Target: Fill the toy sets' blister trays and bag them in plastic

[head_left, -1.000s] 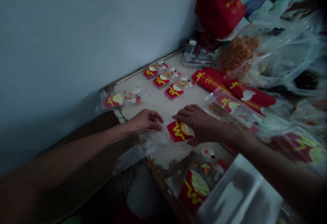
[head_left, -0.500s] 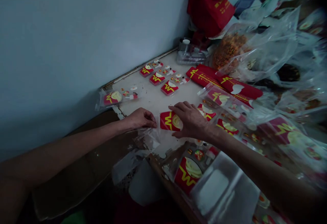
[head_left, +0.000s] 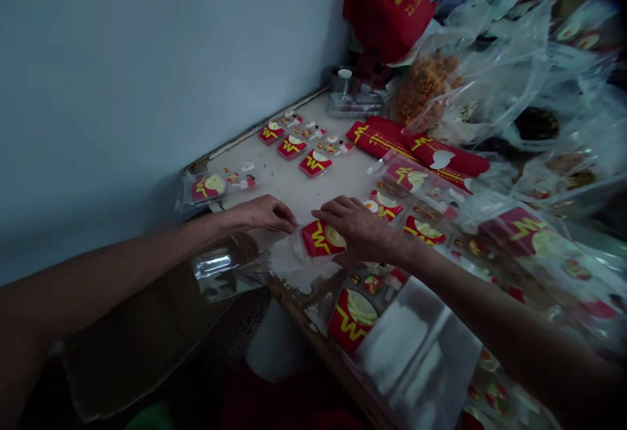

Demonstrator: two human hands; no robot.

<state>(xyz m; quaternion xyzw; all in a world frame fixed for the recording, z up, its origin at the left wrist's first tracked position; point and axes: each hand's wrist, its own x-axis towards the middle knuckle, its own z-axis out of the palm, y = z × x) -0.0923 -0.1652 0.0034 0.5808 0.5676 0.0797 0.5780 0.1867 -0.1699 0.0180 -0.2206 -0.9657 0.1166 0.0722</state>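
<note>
My left hand (head_left: pixel 271 214) is closed in a pinch on a clear plastic bag (head_left: pixel 228 270), whose loose end hangs past the table edge. My right hand (head_left: pixel 356 229) lies over a flat red fries-carton piece (head_left: pixel 314 239) with a yellow zigzag, gripping it between thumb and fingers. The right half of this piece is hidden under the hand. Its left end is at the clear film, close to the left fingertips; whether it is inside the bag I cannot tell. Another, larger fries-carton piece (head_left: pixel 353 319) lies below my right wrist, beside a stack of clear sleeves (head_left: pixel 418 351).
Several small red fries pieces (head_left: pixel 292 147) lie in a row on the white table (head_left: pixel 274 185). A bagged one (head_left: pixel 209 186) rests at the left corner. Red printed pouches (head_left: pixel 441 155), piled plastic bags (head_left: pixel 509 103) and a red bag (head_left: pixel 386 8) crowd the right and back. A cardboard box (head_left: pixel 147 345) stands below.
The clear bag's loose end has swung up and left, spreading out under my left hand. Both hands keep their hold. The whole view has shifted slightly.
</note>
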